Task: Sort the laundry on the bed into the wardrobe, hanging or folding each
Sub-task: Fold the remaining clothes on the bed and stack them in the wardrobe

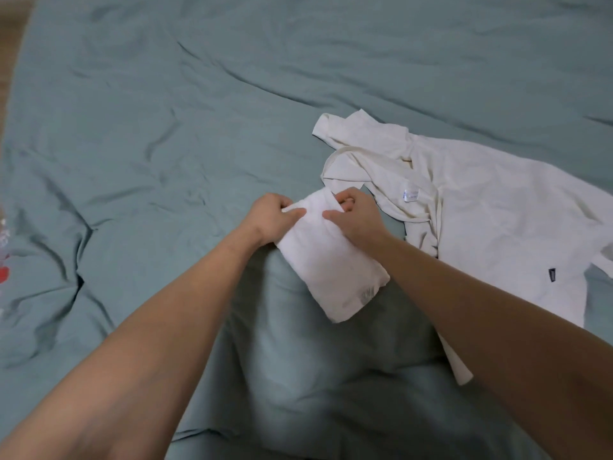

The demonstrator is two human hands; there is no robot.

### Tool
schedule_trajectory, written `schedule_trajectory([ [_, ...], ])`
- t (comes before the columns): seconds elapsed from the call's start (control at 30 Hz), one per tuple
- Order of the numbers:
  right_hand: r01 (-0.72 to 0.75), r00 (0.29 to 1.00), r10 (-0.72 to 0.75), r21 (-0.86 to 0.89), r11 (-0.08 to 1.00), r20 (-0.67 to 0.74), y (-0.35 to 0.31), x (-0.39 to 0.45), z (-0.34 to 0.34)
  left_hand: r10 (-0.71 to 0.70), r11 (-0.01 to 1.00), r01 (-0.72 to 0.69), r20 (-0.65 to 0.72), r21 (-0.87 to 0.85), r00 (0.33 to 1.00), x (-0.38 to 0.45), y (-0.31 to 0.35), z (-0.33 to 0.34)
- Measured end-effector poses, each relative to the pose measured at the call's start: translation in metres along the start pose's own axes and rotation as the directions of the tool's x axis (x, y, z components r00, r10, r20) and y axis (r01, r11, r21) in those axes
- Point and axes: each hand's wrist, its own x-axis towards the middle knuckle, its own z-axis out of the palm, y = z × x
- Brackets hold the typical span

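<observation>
A small white folded garment (335, 267) lies on the grey-green bed cover (166, 127), a narrow strip running from the middle down to the right. My left hand (273, 215) grips its far left corner, thumb on top. My right hand (353, 215) pinches the far right corner, fingers curled under the edge. A cream-white shirt (481, 220) with a neck label and a small dark tag lies spread and crumpled just to the right, its collar touching the folded piece's far end.
Wrinkled bed cover fills most of the view, with wide bare cover to the left and beyond. A strip of wooden floor (13, 34) shows at the top left. A blurred red and white thing (3, 270) sits at the left edge.
</observation>
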Motion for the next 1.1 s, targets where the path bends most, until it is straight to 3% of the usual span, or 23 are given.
schedule_trajectory([
  [0.07,0.043,0.999,-0.041,0.099,0.994,-0.021,-0.010,-0.009,0.002,-0.055,0.999,0.054,-0.146,-0.010,0.988,-0.020,-0.019,-0.010],
  [0.17,0.122,0.969,-0.106,0.060,0.991,-0.224,-0.008,-0.037,0.003,-0.211,0.974,0.224,-0.385,-0.011,0.899,-0.066,-0.053,-0.012],
  [0.23,0.018,0.947,0.014,0.097,0.995,-0.322,-0.001,-0.063,0.006,-0.315,0.941,0.339,-0.445,-0.029,0.838,-0.095,-0.063,-0.004],
  [0.33,-0.186,0.945,0.225,0.176,0.967,-0.237,0.006,-0.091,0.015,-0.381,0.913,0.407,-0.431,-0.035,0.818,-0.115,-0.062,0.011],
  [0.5,-0.251,0.950,0.259,0.068,0.966,-0.173,-0.002,-0.080,0.029,-0.357,0.930,0.357,-0.428,-0.083,0.830,-0.092,-0.056,-0.002],
  [0.6,-0.219,0.957,0.216,0.006,0.976,-0.195,-0.007,-0.066,0.033,-0.295,0.955,0.282,-0.432,-0.095,0.852,-0.076,-0.054,-0.008],
  [0.7,-0.037,0.950,0.044,0.029,0.999,-0.310,-0.005,-0.063,0.036,-0.233,0.968,0.250,-0.478,-0.029,0.847,-0.073,-0.056,-0.005],
  [0.77,0.068,0.938,-0.081,-0.049,0.996,-0.336,0.000,-0.062,0.039,-0.219,0.965,0.262,-0.508,0.012,0.833,-0.077,-0.058,0.001],
  [0.87,0.055,0.951,-0.118,-0.217,0.975,-0.286,0.012,-0.065,0.046,-0.247,0.949,0.315,-0.553,0.031,0.796,-0.086,-0.065,0.007],
  [1.0,-0.030,0.927,-0.024,-0.136,0.990,-0.375,0.014,-0.102,0.062,-0.223,0.949,0.310,-0.564,0.061,0.795,-0.094,-0.072,0.010],
  [1.1,0.000,0.962,-0.081,-0.297,0.955,-0.259,0.020,-0.119,0.075,-0.175,0.964,0.257,-0.555,0.072,0.813,-0.099,-0.073,0.008],
])
